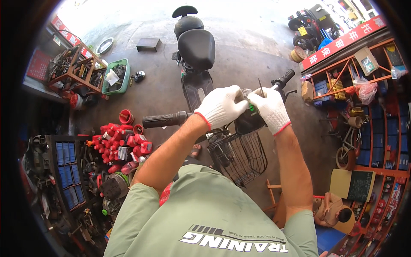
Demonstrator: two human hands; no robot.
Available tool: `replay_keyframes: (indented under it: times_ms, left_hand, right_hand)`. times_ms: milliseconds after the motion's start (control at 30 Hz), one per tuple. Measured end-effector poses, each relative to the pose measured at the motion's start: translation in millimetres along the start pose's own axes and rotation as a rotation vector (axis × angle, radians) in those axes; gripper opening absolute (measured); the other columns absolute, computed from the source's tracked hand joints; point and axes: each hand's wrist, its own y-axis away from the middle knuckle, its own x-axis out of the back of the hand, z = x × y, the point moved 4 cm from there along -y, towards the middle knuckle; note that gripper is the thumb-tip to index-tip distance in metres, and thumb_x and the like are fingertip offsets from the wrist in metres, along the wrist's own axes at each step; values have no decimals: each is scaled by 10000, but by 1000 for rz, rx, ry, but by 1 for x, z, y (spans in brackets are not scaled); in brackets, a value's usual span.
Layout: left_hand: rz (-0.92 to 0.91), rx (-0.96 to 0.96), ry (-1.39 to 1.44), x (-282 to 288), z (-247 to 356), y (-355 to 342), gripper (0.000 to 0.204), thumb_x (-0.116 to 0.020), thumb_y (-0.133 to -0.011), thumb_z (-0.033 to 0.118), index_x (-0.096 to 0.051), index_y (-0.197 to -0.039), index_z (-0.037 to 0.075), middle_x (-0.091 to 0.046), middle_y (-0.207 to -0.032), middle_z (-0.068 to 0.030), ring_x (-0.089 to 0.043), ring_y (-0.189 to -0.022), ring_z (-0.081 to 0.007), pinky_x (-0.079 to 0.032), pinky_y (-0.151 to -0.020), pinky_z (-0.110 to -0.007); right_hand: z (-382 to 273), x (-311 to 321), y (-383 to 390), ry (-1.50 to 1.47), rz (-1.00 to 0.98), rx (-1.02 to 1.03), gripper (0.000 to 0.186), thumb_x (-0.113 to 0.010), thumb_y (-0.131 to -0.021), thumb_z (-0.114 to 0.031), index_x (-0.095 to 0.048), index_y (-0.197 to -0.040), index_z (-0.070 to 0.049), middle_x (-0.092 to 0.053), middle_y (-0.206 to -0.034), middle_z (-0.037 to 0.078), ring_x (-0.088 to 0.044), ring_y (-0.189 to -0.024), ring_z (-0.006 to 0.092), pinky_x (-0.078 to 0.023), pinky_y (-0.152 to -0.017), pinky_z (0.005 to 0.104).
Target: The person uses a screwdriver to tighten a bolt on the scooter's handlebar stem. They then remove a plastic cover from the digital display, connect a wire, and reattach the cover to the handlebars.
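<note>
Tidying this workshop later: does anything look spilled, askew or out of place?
Yes. Red bottles lie heaped on the floor left of the scooter, many on their sides. Both gloved hands, left hand and right hand, are at the handlebar middle.

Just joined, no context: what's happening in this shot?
A person in white work gloves stands over an electric scooter on a workshop floor. Both hands meet at the middle of the handlebar, above the wire front basket. The left hand grips the central housing; the right hand holds a thin screwdriver with a green handle, shaft pointing up. Red bottles and parts shelves sit to the left, and another person crouches at lower right.
</note>
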Motion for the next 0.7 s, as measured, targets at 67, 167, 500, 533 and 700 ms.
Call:
replay_keyframes:
  times_ms: [67, 167, 500, 533, 700]
  left_hand:
    - [24, 47, 74, 10, -7, -3, 298, -634, -917, 245, -693, -1041, -19, -732, -961, -193, -722, -902, -309, -554, -835, -382]
    - [23, 15, 99, 13, -18, -3, 307, -663, -894, 237, -676, -1080, -7, -724, -975, -189, -709, -903, -298, -550, -843, -381]
    - [129, -100, 9, -12, -12, -8, 215, -721, -893, 207, -706, -996, 19, -700, -916, -162, -692, -863, -327, -536, -793, -391]
    - [149, -132, -2, -11, -13, -11, 197, -718, -900, 200, -711, -977, 18, -700, -916, -162, -690, -861, -330, -535, -791, -392]
    - [159, -227, 7, -8, -15, -22, 124, -727, -894, 122, -715, -956, 15, -689, -917, -170, -679, -860, -342, -530, -791, -396]
  right_hand:
    - [5, 1, -8, -8, -31, -25, 252, -730, -900, -194, -698, -828, 45, -663, -730, 26, -571, -670, 85, -483, -633, 274]
    - [5, 1, -14, -9, -53, -55, 251, -734, -894, -199, -699, -828, 41, -659, -733, 24, -574, -677, 87, -483, -636, 277]
    - [0, 1, -20, -68, -82, -94, 260, -705, -889, -224, -705, -818, 26, -646, -722, 15, -555, -667, 87, -457, -626, 270]
    - [0, 2, -20, -64, -76, -90, 260, -702, -888, -225, -705, -816, 25, -644, -719, 13, -552, -664, 86, -454, -623, 269]
    - [1, 3, -23, -95, -72, -115, 207, -697, -900, -221, -681, -803, -38, -565, -667, -37, -457, -551, 52, -343, -513, 244]
